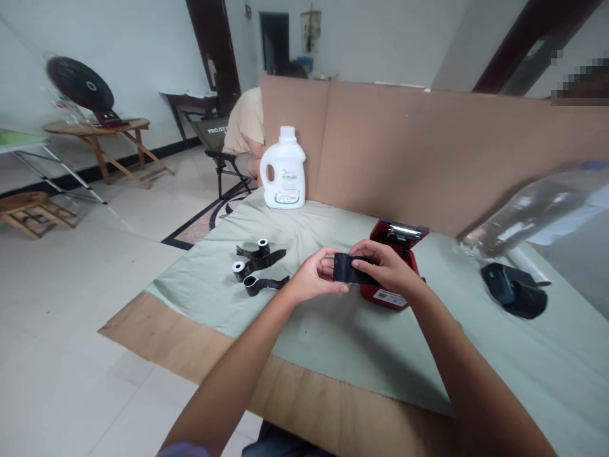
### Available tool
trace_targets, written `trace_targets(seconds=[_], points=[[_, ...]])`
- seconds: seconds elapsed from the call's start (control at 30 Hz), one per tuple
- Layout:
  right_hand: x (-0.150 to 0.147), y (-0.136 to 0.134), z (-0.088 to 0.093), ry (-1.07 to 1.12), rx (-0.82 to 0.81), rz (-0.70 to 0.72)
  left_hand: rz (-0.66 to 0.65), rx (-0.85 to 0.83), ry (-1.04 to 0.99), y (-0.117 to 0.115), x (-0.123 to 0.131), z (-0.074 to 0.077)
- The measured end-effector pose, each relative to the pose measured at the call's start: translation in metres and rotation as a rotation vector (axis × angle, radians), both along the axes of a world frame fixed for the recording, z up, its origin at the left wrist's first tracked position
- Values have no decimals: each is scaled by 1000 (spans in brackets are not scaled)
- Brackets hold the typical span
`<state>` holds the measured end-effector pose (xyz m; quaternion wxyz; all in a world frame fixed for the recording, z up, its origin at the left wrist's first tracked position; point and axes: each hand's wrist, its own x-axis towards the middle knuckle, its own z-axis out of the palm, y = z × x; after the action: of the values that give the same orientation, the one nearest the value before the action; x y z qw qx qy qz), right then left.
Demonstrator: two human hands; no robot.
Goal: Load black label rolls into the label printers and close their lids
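Both hands hold a black roll (346, 268) above the green cloth. My left hand (314, 276) has its fingers round the roll's left end. My right hand (383, 266) pinches the right part of the same roll between thumb and fingers. Just behind my right hand stands a red device (384, 297) with its lid raised, partly hidden by that hand. To the left of my hands, several black rolls lie on the cloth with loose strips: one with a white core (238, 270), another behind it (263, 245), and one nearer me (250, 285).
A white jug (287, 171) stands at the back against a cardboard screen (371, 146). At the right are a clear plastic bottle (528, 212) and a dark device (514, 291). The table's bare wooden edge (190, 346) runs in front. Behind the screen a person (245, 124) sits.
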<state>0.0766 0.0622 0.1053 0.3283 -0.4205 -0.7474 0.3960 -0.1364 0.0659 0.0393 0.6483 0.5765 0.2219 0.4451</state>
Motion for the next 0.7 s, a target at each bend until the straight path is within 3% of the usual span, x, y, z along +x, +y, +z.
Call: trace_targets(seconds=[0.2,0.33,0.5,0.6,0.7], points=[[-1,-2,-9,-6,-23,31,34,-93,-116,7,4,-13],[-5,-1,-15,-97,183,36,98,-148,-124,9,7,-27],[-12,0,-6,-198,298,95,182,-422,-15,13,11,-46],[-16,2,-1,-248,300,158,147,-562,-58,14,14,-48],[-21,4,4,-315,310,190,61,-601,-177,12,17,-45]])
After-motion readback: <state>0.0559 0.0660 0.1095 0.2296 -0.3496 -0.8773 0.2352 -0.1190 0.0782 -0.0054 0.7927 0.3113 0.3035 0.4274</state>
